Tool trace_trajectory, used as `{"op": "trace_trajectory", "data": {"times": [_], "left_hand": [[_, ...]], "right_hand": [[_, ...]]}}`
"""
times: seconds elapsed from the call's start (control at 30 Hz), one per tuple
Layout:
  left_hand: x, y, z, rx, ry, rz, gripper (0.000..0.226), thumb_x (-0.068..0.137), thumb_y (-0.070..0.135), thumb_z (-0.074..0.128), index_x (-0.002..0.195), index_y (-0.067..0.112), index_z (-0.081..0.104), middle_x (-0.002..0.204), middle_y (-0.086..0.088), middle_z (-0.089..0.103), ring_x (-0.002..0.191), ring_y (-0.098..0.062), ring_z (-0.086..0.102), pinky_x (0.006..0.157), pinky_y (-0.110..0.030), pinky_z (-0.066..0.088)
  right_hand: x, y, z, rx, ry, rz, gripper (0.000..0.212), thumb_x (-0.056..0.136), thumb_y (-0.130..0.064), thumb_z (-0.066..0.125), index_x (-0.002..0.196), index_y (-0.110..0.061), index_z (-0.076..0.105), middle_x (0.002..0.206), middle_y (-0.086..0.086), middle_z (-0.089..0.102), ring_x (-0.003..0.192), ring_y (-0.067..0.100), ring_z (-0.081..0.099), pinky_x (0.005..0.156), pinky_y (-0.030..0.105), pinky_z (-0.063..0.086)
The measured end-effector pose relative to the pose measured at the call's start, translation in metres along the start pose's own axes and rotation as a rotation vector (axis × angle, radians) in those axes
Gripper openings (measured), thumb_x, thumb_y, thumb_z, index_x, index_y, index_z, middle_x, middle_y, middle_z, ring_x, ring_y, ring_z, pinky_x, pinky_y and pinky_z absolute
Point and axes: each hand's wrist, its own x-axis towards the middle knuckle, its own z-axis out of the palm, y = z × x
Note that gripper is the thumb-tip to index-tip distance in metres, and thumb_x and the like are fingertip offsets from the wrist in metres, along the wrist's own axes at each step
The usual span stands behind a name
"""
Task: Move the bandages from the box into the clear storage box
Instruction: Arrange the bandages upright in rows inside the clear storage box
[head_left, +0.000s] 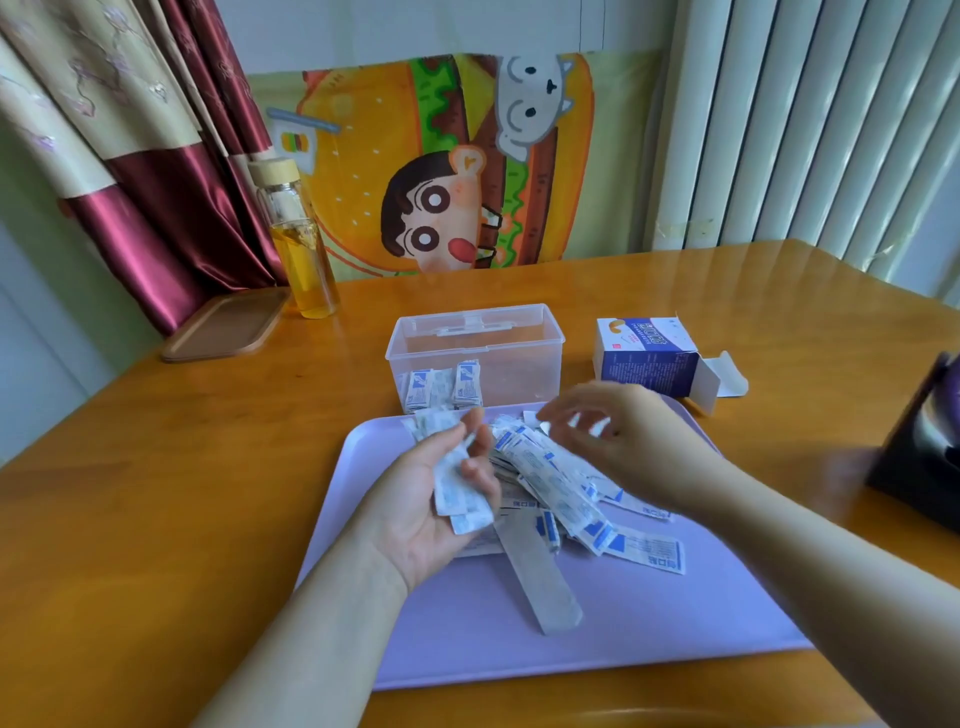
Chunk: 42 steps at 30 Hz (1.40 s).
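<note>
The place was a room in a home, not a workplace. A varnished wooden table (675, 291) stood close to the far wall. At the far left hung a satin curtain (171, 208) in dark red and cream with a flower pattern. A cartoon cloth (441, 171), showing a hamburger and a drawn boy, covered the wall behind the table. A white ribbed radiator (805, 130) stood at the far right. A glass bottle (301, 249) with yellow liquid stood on the table near the curtain.

No text can be read with certainty. The bandage box (649, 353), far right on the desk (208, 467), carries large blue characters on its white top and fine white print on its blue side, all blurred. The bandage wrappers (644, 553) bear blue print, likewise illegible.
</note>
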Motion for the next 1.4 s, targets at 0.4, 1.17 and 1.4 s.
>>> {"op": "trace_trajectory", "data": {"times": [0.4,1.17,1.4], "left_hand": [[0.003,0.008,-0.006,0.007,0.088,0.109,0.022,0.092,0.016,0.049,0.111,0.013,0.059,0.067,0.002,0.053,0.040,-0.005,0.033,0.040,-0.013,0.033],[-0.002,-0.001,0.010,0.142,0.126,0.171,0.019,0.097,0.018,0.047,0.089,0.018,0.064,0.063,0.002,0.064,0.040,-0.010,0.058,0.039,-0.017,0.045],[0.014,0.000,-0.013,0.031,0.226,0.200,0.018,0.098,0.016,0.046,0.105,0.022,0.061,0.072,0.005,0.052,0.065,-0.001,0.046,0.068,-0.015,0.050]], "right_hand": [[-0.002,0.021,0.023,-0.134,-0.241,0.291,0.045,0.077,-0.031,0.074,0.117,-0.025,0.054,0.084,-0.007,0.059,0.067,0.005,0.052,0.051,0.013,0.038],[-0.010,-0.012,0.008,-0.025,-0.272,0.148,0.028,0.072,-0.045,0.075,0.080,-0.021,0.062,0.069,-0.005,0.066,0.052,0.003,0.048,0.049,0.015,0.035],[-0.031,-0.011,0.038,-0.220,-0.344,0.098,0.030,0.067,-0.040,0.073,0.083,-0.020,0.057,0.070,-0.008,0.059,0.064,0.007,0.050,0.058,0.027,0.043]]}}
